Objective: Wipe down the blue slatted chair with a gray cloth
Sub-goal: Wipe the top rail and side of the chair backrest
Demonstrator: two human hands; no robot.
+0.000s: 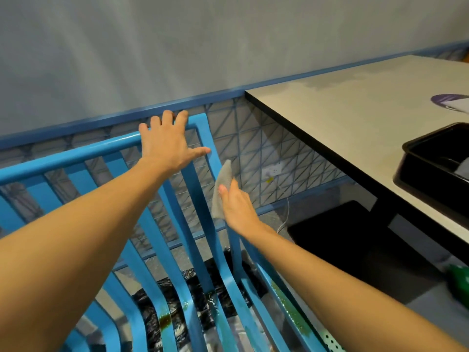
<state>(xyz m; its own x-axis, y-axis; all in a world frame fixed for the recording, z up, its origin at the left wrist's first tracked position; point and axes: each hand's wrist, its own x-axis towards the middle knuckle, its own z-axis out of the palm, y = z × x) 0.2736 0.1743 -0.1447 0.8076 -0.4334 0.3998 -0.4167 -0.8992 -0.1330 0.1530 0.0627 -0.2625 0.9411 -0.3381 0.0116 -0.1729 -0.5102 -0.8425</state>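
Note:
The blue slatted chair (198, 224) fills the lower left, its back rising toward the wall. My left hand (167, 143) lies over the top rail of the chair back, fingers bent over its far edge and thumb stretched right. My right hand (238, 207) holds the gray cloth (223, 189) against the outer face of the chair's right upright, thumb on top of the cloth. Brown and green stains show on the seat slats low in view.
A white table (355, 118) with a black edge stands at right, carrying a black tray (416, 158). Its black base (337, 229) sits on the floor. Behind the chair is a blue lattice wall panel (266, 148) with a socket. Black plastic lies under the seat.

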